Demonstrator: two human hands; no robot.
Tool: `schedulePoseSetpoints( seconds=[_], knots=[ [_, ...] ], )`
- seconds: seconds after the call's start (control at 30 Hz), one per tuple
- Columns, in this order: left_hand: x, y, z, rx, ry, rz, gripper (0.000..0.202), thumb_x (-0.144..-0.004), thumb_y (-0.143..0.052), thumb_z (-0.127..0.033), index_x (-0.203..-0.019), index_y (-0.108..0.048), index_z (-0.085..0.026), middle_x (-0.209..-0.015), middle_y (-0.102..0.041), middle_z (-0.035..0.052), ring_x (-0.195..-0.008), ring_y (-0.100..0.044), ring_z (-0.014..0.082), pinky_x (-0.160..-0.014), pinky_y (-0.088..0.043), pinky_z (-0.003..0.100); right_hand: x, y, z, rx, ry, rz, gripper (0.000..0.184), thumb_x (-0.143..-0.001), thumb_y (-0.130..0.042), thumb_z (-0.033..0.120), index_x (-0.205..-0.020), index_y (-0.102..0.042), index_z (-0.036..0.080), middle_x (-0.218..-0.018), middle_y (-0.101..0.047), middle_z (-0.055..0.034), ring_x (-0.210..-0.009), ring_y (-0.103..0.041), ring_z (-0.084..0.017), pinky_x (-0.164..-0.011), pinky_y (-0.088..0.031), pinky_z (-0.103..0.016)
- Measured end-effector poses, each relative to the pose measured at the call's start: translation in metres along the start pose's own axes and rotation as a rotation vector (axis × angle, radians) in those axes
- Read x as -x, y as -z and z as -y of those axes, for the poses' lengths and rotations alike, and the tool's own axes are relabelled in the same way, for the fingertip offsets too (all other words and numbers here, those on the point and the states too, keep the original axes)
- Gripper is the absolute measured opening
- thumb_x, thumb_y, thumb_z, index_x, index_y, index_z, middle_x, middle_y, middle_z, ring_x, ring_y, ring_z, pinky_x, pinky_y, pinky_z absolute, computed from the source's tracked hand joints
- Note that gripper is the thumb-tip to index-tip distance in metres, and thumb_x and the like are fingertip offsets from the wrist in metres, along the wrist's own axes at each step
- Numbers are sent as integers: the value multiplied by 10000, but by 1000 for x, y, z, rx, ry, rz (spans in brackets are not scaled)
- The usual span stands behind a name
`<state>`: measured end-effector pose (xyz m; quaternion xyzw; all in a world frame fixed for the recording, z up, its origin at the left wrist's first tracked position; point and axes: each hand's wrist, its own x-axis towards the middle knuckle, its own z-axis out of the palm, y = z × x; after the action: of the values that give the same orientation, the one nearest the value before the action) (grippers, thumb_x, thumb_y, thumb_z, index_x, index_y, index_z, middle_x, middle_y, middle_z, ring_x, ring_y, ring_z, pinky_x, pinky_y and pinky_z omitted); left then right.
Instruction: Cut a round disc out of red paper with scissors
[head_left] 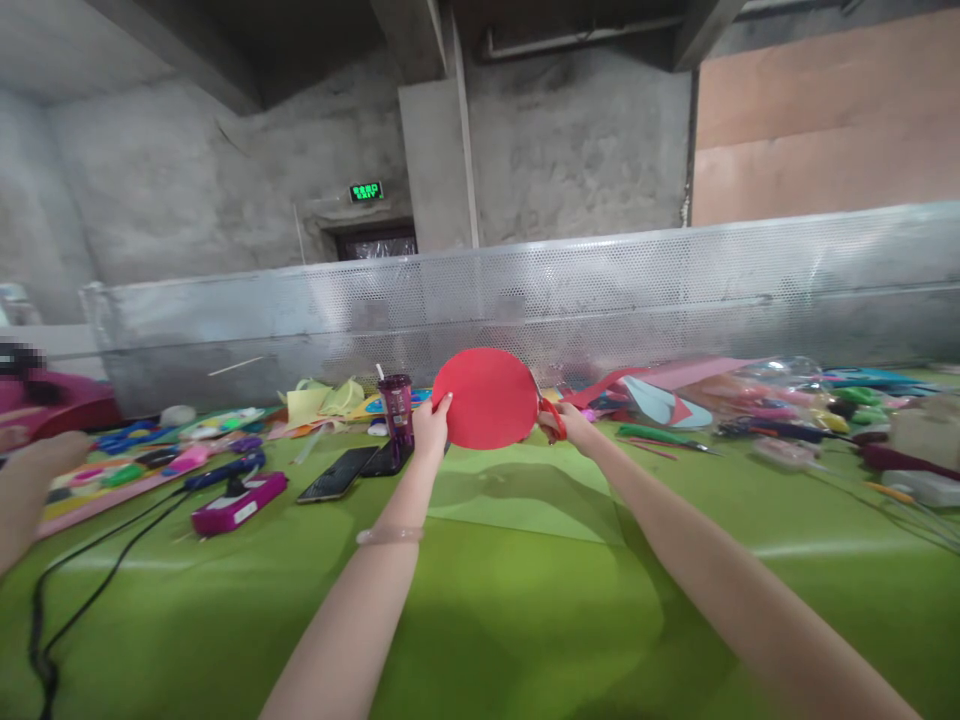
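Note:
A round sheet of red paper (486, 400) is held up above the table. My left hand (431, 425) pinches its left edge, with the thumb on the near face. Red-handled scissors (553, 420) are gripped in my right hand (574, 425) at the paper's right edge. Their blades lie along that edge and are mostly hidden, so I cannot tell how far apart they are. Below the paper, a light green sheet (525, 490) lies flat on the green tabletop (525, 620).
Left of my hands are a dark drink cup (397, 405) with a straw, a phone (337, 474), a purple box (238, 502) and black cables (82, 600). Craft scraps and a green-handled tool (660, 436) lie right. A metal mesh panel (600, 300) stands behind. Another person's arm (34, 490) reaches in far left.

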<state>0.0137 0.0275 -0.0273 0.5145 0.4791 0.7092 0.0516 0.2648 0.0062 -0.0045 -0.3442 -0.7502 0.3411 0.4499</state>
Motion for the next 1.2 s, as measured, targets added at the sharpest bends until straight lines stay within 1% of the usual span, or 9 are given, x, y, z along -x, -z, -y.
schedulePoseSetpoints(
  seconds=[0.2,0.4,0.6,0.8,0.93,1.2],
  knots=[
    [1,1,-5,13,8,-7,316,-732,-537,-436,-810,-647,-150,-824,-677,94,-779,-608,224,-718,-446,308,-2,1,-2,15,-2,3,261,-676,-517,329,-470,-443,189,-386,-467,22,-382,-401,-86,-401,-343,-214],
    [2,3,-9,11,28,-7,304,-737,-536,-416,-816,-653,-147,-821,-679,92,-778,-606,222,-711,-445,304,0,2,0,19,2,9,266,-679,-518,322,-462,-438,189,-387,-463,21,-384,-405,-88,-402,-344,-218],
    [1,3,-6,8,16,-8,293,-739,-539,-403,-823,-654,-147,-825,-682,81,-774,-607,212,-706,-444,289,-1,1,-1,15,-8,12,282,-682,-541,348,-472,-443,187,-390,-465,23,-384,-406,-88,-403,-357,-221],
    [-1,3,-2,2,3,-21,302,-735,-545,-414,-813,-654,-144,-817,-680,91,-768,-608,221,-711,-445,301,-2,3,-5,19,-4,35,286,-690,-558,356,-489,-455,181,-408,-476,23,-389,-420,-86,-411,-364,-221],
    [-2,4,-1,17,-21,-24,287,-740,-540,-401,-818,-653,-148,-823,-678,88,-779,-606,218,-735,-445,305,-2,3,-4,5,-28,38,288,-679,-585,350,-488,-451,181,-402,-468,28,-377,-414,-84,-401,-355,-220],
    [-1,6,-7,-47,-36,-53,263,-750,-532,-376,-785,-650,-143,-785,-675,92,-774,-605,221,-741,-442,305,1,1,1,-8,-41,61,311,-675,-603,336,-461,-437,183,-392,-454,30,-373,-411,-81,-399,-353,-215]
  ],
)
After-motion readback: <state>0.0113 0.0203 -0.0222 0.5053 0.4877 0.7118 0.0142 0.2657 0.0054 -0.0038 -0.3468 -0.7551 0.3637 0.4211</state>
